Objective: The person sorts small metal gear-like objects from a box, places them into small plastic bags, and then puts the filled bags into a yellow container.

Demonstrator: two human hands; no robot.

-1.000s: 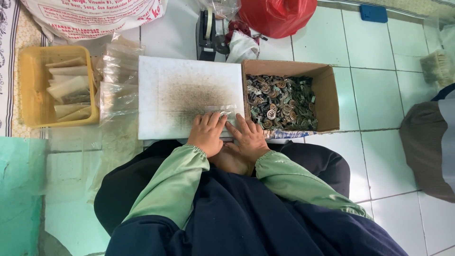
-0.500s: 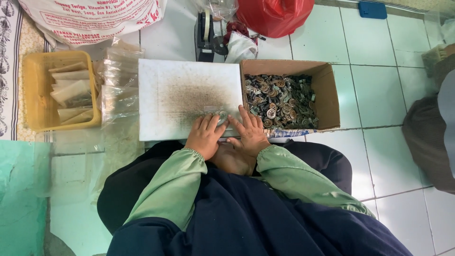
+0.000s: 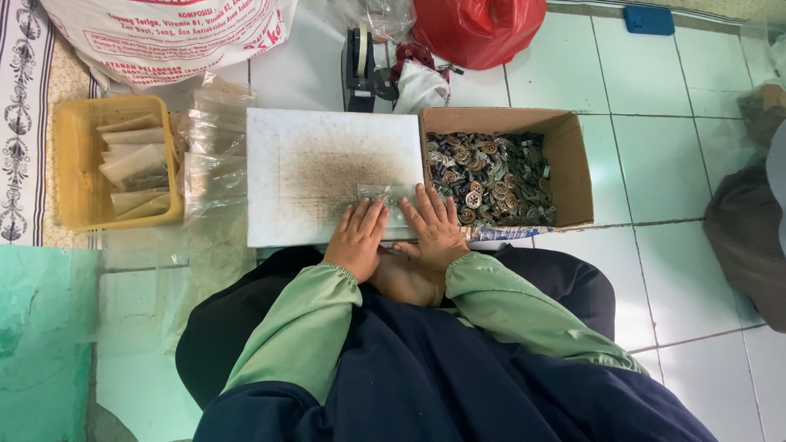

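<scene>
Through the head camera we are looking straight down at our own lap and the tiled floor. Our left hand [image 3: 358,237] and right hand [image 3: 436,232] are lying side by side, fingers spread and flat, pressing on the near edge of a white rectangular board with a brownish, dusty stain [image 3: 327,168]. Between and just beyond the fingertips, at about twelve o'clock from them, a small clear plastic packet [image 3: 383,196] is lying on the board; both hands are touching or nearly touching it, neither one closing around it.

At three o'clock from the board, touching its edge, an open brown cardboard box [image 3: 575,168] is sitting heaped with small round metal pieces [image 3: 487,176]. At nine o'clock a stack of empty clear plastic bags [image 3: 214,151] is lying, and beyond it a yellow plastic basket [image 3: 72,164] is holding several filled, flat packets.

At twelve o'clock a black tape dispenser [image 3: 359,69] is standing, with a red plastic bag [image 3: 479,29] and a large white printed sack [image 3: 164,37] behind.

Judging from this, we are partway through: some packets are already resting in the basket, while the box is remaining well filled and many empty bags are waiting.
</scene>
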